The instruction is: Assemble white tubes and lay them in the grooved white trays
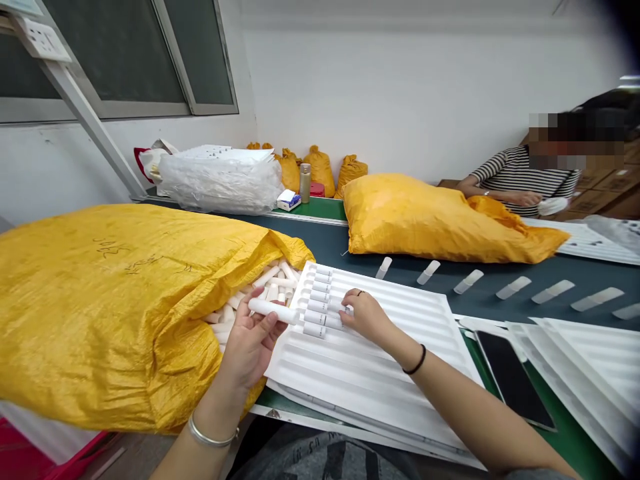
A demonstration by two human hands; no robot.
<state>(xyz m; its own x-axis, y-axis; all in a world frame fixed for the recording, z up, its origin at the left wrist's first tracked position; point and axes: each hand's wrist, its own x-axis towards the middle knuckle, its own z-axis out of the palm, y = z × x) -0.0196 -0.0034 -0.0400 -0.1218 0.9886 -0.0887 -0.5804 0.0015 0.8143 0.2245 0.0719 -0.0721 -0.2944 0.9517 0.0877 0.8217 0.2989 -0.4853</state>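
My left hand (253,343) is closed around a smooth white plastic tube (273,311), held above the tray's left edge. On the white ridged tray (375,380) lies a short column of white tubes (315,329) with small dark print. At the right side of that column, my right hand (369,319) has its fingers bent in a pinch on the end of one of these tubes; the fingertips partly hide it. Many loose white tubes (274,292) show in the mouth of a large yellow sack (150,287), just beyond my left hand.
Several frosted tubes (469,281) stand in a row on the dark conveyor belt (320,233). Another orange sack (425,217) lies across it. A phone (515,380) and stacked trays (595,373) are at right. Behind the belt sits a co-worker in a striped shirt (510,173).
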